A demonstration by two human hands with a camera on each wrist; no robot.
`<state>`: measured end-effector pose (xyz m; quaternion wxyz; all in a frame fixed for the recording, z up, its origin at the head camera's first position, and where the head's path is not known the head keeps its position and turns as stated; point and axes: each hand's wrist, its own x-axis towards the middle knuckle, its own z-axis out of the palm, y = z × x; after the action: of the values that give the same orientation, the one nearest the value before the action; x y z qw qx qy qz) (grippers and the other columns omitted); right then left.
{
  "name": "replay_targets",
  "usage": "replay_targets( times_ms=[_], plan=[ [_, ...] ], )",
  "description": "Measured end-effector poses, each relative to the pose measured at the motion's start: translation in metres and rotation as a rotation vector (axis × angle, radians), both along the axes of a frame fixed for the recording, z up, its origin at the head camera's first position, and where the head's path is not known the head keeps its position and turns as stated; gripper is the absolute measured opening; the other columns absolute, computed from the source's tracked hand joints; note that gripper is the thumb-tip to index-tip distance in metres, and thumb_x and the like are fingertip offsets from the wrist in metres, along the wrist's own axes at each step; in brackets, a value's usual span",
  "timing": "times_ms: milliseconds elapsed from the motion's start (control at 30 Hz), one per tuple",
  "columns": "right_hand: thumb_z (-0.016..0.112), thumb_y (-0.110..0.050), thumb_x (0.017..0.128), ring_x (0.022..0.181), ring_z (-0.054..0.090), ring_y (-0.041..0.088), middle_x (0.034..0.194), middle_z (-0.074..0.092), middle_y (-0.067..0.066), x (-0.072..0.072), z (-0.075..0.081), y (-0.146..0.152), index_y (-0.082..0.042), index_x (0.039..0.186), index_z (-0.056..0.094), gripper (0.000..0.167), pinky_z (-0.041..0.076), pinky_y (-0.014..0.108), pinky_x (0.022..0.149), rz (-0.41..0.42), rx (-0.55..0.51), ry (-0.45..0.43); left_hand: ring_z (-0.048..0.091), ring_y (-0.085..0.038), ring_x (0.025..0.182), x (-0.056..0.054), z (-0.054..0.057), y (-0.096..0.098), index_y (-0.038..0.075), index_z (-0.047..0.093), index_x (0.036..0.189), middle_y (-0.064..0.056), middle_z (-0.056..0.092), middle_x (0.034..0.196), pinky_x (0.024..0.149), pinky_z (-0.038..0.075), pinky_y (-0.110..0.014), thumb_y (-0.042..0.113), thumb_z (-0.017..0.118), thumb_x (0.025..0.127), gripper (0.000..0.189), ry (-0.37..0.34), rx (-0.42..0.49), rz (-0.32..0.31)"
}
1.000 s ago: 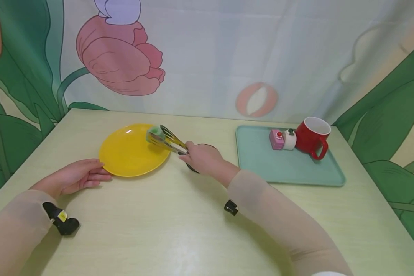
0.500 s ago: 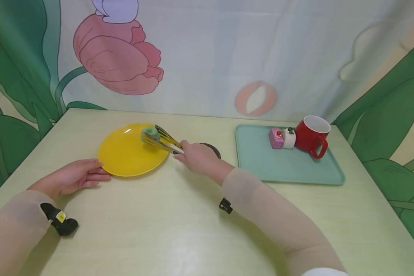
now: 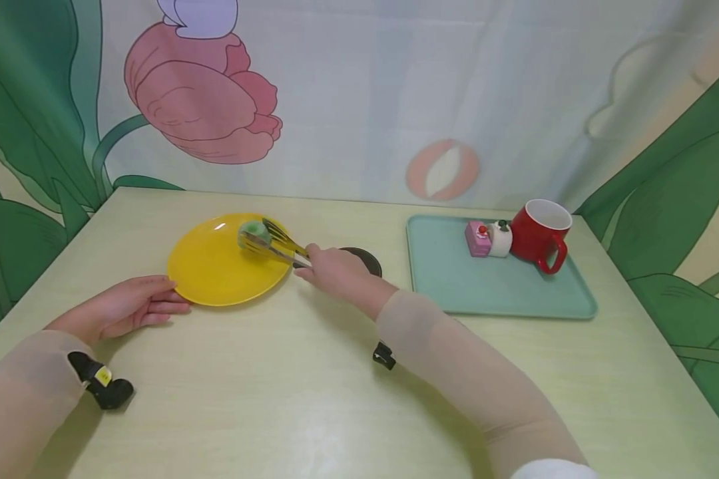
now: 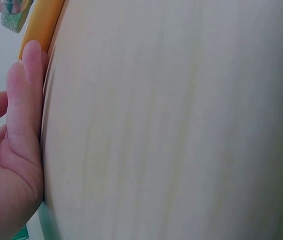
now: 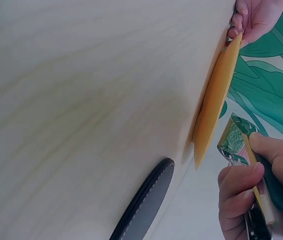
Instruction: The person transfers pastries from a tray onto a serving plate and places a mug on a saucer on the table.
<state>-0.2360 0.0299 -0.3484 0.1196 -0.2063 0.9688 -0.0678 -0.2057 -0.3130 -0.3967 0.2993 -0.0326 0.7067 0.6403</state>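
Note:
My left hand (image 3: 133, 307) holds the near-left rim of a round yellow plate (image 3: 212, 276), thumb on the edge and fingers lying low along the table. My right hand (image 3: 338, 273) grips a pair of metal tongs (image 3: 301, 260) with dark handles. Between the slotted tips of the tongs is a small green toy cake (image 3: 253, 229), over the right part of the plate. The right wrist view shows the green cake (image 5: 234, 142) pinched in the tongs, higher than the plate (image 5: 214, 100).
Partly behind my right hand lies a round black coaster (image 3: 368, 261) with a stitched edge (image 5: 144, 200). On the right, a pale green tray (image 3: 449, 293) bears a pink toy cake (image 3: 478, 241), a white toy cake (image 3: 500, 241) and a red mug (image 3: 533, 233). A printed curtain hangs behind the table.
My right hand has moved a little to the left, bringing the tongs and green cake farther over the plate. More of the coaster shows. The left hand stays at the rim.

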Motion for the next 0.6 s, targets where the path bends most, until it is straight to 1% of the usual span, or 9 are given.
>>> replay_targets(
  times_ms=[300, 533, 600],
  plan=[
    [0.046, -0.048, 0.094, 0.053, 0.044, 0.015, 0.071, 0.051, 0.003, -0.003, -0.0032, -0.0037, -0.012, 0.118, 0.043, 0.043, 0.035, 0.022, 0.044, -0.005, -0.034, -0.031, 0.065, -0.016, 0.098, -0.0002, 0.0014, -0.0002, -0.003, 0.01, 0.145, 0.0, 0.067, 0.103, 0.085, 0.051, -0.03, 0.028, 0.037, 0.102, 0.06, 0.003, 0.007, -0.01],
    [0.045, -0.049, 0.094, 0.056, 0.047, 0.015, 0.075, 0.054, 0.003, -0.0056, -0.0045, -0.0062, -0.013, 0.118, 0.043, 0.043, 0.038, 0.024, 0.045, -0.001, -0.015, -0.039, 0.065, -0.016, 0.098, -0.0009, 0.0007, -0.0005, -0.004, 0.007, 0.146, 0.0, 0.067, 0.104, 0.085, 0.051, -0.03, 0.027, 0.037, 0.102, 0.061, 0.002, 0.012, -0.018],
    [0.044, -0.049, 0.095, 0.058, 0.048, 0.016, 0.077, 0.054, 0.003, -0.0065, -0.0042, -0.008, -0.013, 0.119, 0.043, 0.044, 0.038, 0.024, 0.046, 0.004, -0.012, -0.043, 0.065, -0.015, 0.098, -0.0006, 0.0008, -0.0003, -0.004, 0.008, 0.145, 0.0, 0.067, 0.103, 0.085, 0.051, -0.03, 0.027, 0.037, 0.102, 0.061, -0.006, 0.009, -0.008]
  ],
)
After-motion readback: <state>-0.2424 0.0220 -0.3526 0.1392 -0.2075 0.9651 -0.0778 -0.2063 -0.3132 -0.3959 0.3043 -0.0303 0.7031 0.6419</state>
